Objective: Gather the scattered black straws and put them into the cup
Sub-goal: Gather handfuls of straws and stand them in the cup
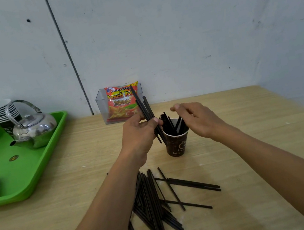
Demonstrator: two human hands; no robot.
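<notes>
My left hand [140, 134] grips a bundle of straws [143, 104], steeply tilted, its lower ends just left of the cup [176, 144]. My right hand [200, 121] hovers over the rim, fingers [186, 116] loosely curled; whether they pinch anything I cannot tell. The loose straws [155, 203] lie on the tabletop [253, 158], nearer me.

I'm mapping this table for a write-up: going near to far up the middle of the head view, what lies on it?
loose straws → cup → snack bag in its clear box, against the wall
</notes>
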